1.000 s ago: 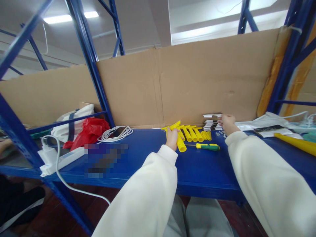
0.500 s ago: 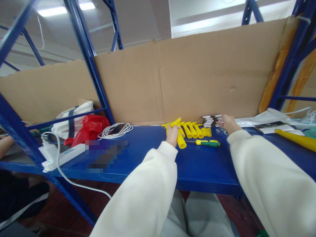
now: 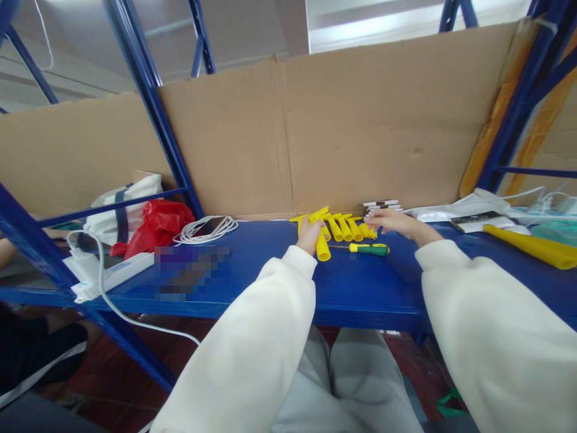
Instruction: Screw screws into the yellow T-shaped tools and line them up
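My left hand [image 3: 309,233] is closed around a yellow T-shaped plastic tube piece [image 3: 323,248], its hollow round end facing me. Several like yellow tube pieces [image 3: 346,230] lie side by side just to the right. My right hand [image 3: 391,221] reaches over a row of small yellow pieces [image 3: 368,232], fingers stretched out and slightly apart, with nothing visible in them. Behind it is a stack of white-and-dark flat packets [image 3: 381,205], partly hidden by the hand. A screwdriver [image 3: 369,248] with a green-and-yellow handle lies in front of the tubes.
The blue shelf [image 3: 265,282] backs onto a cardboard panel [image 3: 360,132]. On the left are a white power strip [image 3: 117,273], a coiled white cable [image 3: 205,230] and a red plastic bag [image 3: 162,222]. A long yellow object [image 3: 532,246] lies right. Another person's arm [image 3: 6,255] shows far left.
My right hand has moved left from the packet stack to above the small yellow pieces. My left hand keeps hold of the tube piece. The view has shifted slightly.
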A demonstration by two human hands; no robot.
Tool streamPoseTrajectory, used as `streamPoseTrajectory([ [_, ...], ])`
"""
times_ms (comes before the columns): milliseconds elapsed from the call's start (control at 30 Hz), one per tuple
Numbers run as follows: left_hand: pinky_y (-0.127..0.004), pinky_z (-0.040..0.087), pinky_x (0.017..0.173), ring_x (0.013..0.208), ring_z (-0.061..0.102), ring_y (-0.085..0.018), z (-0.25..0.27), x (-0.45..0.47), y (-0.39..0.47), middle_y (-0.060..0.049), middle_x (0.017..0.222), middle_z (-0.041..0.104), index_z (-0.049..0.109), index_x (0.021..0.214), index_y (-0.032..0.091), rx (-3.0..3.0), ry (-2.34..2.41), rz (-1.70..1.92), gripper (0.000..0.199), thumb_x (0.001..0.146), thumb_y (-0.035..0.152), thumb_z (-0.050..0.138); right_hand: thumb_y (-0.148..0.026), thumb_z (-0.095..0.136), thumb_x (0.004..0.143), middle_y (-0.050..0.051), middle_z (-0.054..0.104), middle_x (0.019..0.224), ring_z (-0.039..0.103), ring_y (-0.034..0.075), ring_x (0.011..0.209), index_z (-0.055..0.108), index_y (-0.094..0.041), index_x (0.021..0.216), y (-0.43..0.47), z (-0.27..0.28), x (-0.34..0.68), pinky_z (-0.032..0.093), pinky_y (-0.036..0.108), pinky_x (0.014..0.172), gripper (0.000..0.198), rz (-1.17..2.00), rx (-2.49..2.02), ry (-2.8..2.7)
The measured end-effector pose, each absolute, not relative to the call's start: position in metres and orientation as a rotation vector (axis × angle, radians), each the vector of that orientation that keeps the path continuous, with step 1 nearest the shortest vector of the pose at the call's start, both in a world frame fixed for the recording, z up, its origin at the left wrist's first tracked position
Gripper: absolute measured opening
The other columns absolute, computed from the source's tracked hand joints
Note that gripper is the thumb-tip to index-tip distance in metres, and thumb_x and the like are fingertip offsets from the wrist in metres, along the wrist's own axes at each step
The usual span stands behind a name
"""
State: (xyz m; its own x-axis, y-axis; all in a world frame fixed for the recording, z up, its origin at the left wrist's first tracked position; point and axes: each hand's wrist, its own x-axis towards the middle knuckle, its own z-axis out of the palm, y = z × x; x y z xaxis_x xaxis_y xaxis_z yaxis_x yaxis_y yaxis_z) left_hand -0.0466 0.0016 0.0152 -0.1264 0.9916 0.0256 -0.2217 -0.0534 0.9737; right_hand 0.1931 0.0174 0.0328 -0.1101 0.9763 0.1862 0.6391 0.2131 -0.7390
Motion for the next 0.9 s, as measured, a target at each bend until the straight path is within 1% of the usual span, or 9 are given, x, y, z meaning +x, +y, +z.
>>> streamPoseTrajectory([
  [100,-0.021,0.047,0.049,0.046,0.054,-0.007,0.019,-0.047,-0.002,-0.002,0.092,0.070,0.060,0.124,0.019,1.006,1.088,1.371,0.048,0.080,0.003,0.065,-0.067,0.079,0.067,0.007,0.076,0.091,0.068,0.025,0.088,0.075,-0.020,0.087,0.003,0.035,0.187,0.053,0.031,0.071,0.052,0.764,-1.417,-2.186],
  [167,-0.021,0.047,0.048,0.044,0.053,-0.007,0.021,-0.046,-0.004,-0.001,0.090,0.071,0.060,0.125,0.019,0.982,1.064,1.345,0.050,0.079,0.002,0.067,-0.073,0.080,0.059,0.007,0.076,0.090,0.068,0.027,0.088,0.076,-0.020,0.086,0.001,0.033,0.185,0.053,0.033,0.073,0.060,0.775,-1.411,-2.337],
  [233,-0.021,0.047,0.046,0.043,0.054,-0.007,0.022,-0.044,-0.005,-0.003,0.089,0.072,0.060,0.125,0.017,0.932,1.042,1.318,0.049,0.078,0.002,0.065,-0.072,0.081,0.056,0.008,0.076,0.087,0.068,0.027,0.086,0.076,-0.019,0.085,0.003,0.028,0.185,0.053,0.033,0.073,0.061,0.741,-1.423,-2.418],
  [333,-0.022,0.048,0.045,0.042,0.055,-0.009,0.023,-0.043,-0.006,-0.007,0.090,0.075,0.059,0.126,0.013,0.835,0.998,1.269,0.047,0.080,0.002,0.057,-0.063,0.081,0.059,0.008,0.076,0.086,0.068,0.027,0.083,0.077,-0.019,0.087,0.009,0.019,0.185,0.052,0.033,0.070,0.053,0.575,-1.489,-2.443],
  [433,-0.023,0.050,0.043,0.040,0.054,-0.010,0.026,-0.043,-0.008,-0.008,0.091,0.077,0.056,0.128,0.013,0.794,0.947,1.208,0.048,0.082,0.005,0.053,-0.049,0.079,0.068,0.008,0.077,0.089,0.069,0.027,0.083,0.078,-0.019,0.088,0.014,0.012,0.185,0.052,0.032,0.071,0.035,0.363,-1.574,-2.475],
  [567,-0.022,0.046,0.039,0.037,0.050,-0.009,0.029,-0.046,-0.012,-0.006,0.080,0.073,0.054,0.126,0.011,0.799,0.901,1.169,0.039,0.088,0.011,0.051,-0.034,0.074,0.078,0.009,0.079,0.093,0.071,0.028,0.087,0.079,-0.020,0.087,0.015,0.008,0.184,0.053,0.032,0.076,0.018,0.156,-1.562,-2.511],
  [667,-0.021,0.041,0.036,0.034,0.044,-0.010,0.029,-0.048,-0.013,-0.002,0.067,0.065,0.054,0.123,0.011,0.800,0.865,1.172,0.032,0.092,0.014,0.045,-0.030,0.073,0.081,0.009,0.079,0.100,0.072,0.027,0.092,0.079,-0.022,0.096,0.016,0.008,0.185,0.055,0.032,0.080,0.018,0.036,-1.530,-2.452],
  [767,-0.020,0.037,0.036,0.033,0.040,-0.010,0.026,-0.051,-0.011,0.002,0.059,0.059,0.055,0.120,0.013,0.802,0.856,1.170,0.029,0.093,0.019,0.045,-0.029,0.073,0.082,0.008,0.079,0.102,0.073,0.026,0.093,0.078,-0.022,0.101,0.018,0.009,0.190,0.056,0.032,0.082,0.021,-0.020,-1.508,-2.398],
  [900,-0.021,0.035,0.036,0.032,0.040,-0.012,0.023,-0.053,-0.007,0.001,0.054,0.057,0.057,0.115,0.013,0.846,0.887,1.147,0.029,0.091,0.021,0.045,-0.027,0.073,0.083,0.008,0.080,0.099,0.073,0.025,0.091,0.077,-0.022,0.102,0.022,0.010,0.194,0.056,0.032,0.082,0.019,-0.077,-1.507,-2.319],
])
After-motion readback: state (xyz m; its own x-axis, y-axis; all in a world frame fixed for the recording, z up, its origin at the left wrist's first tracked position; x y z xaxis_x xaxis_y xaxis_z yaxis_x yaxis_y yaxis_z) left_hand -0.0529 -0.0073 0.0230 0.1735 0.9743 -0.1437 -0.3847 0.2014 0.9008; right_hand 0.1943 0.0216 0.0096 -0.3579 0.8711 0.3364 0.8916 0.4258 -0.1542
